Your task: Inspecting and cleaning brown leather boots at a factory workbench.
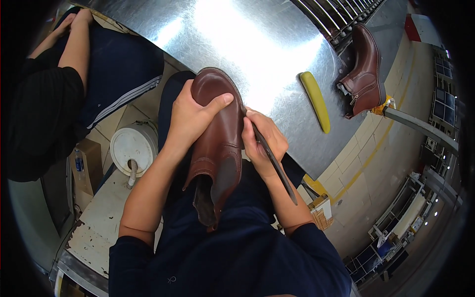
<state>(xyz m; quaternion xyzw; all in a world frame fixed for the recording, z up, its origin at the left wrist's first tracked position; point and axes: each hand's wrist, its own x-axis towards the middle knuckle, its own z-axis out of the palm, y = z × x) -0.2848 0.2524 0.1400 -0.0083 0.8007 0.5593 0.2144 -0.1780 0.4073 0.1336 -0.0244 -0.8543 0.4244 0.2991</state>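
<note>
A brown leather ankle boot (220,143) rests on my lap, toe pointing away from me toward the metal table. My left hand (190,116) grips its toe and upper from the left, thumb lying across the vamp. My right hand (262,141) presses against the boot's right side and holds a long dark tool (274,166), whose tip meets the boot's edge near the sole while its handle runs back along my forearm.
A shiny steel table (237,44) lies ahead, bearing a yellow oblong piece (316,101) and a second brown boot (366,74) by a roller conveyor (341,17). A white bucket (133,146) stands lower left. Another person (54,94) sits at the left.
</note>
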